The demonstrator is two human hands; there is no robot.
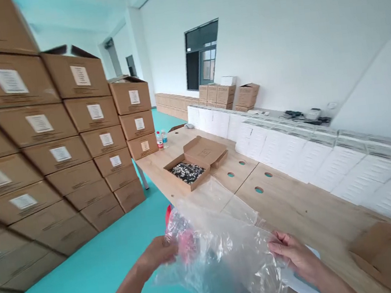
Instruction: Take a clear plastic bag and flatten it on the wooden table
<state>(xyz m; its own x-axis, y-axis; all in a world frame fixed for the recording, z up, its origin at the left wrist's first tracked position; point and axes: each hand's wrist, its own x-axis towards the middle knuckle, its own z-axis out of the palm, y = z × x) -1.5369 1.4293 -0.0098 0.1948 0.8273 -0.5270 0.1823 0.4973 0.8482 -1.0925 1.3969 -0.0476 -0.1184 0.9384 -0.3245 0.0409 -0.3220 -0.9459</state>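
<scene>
The left hand (pixel 159 253) and the right hand (pixel 293 252) each pinch one side of a big clear plastic bag (pixel 224 253), so it stays spread out over the near edge of the tabletop (pixel 297 210). Something red shows through the bag. Farther back sits an open cardboard box (pixel 195 162) with small dark pieces inside, beside rows of white boxes (pixel 312 155).

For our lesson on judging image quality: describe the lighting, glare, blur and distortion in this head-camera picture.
Head view: even, soft daylight, with no hard shadows on the light wooden table; pale glare streaks on the crumpled clear plastic bag held by the left hand and right hand; stacked brown cardboard boxes smear and bow towards the left edge; white boxes blur at the right.
</scene>
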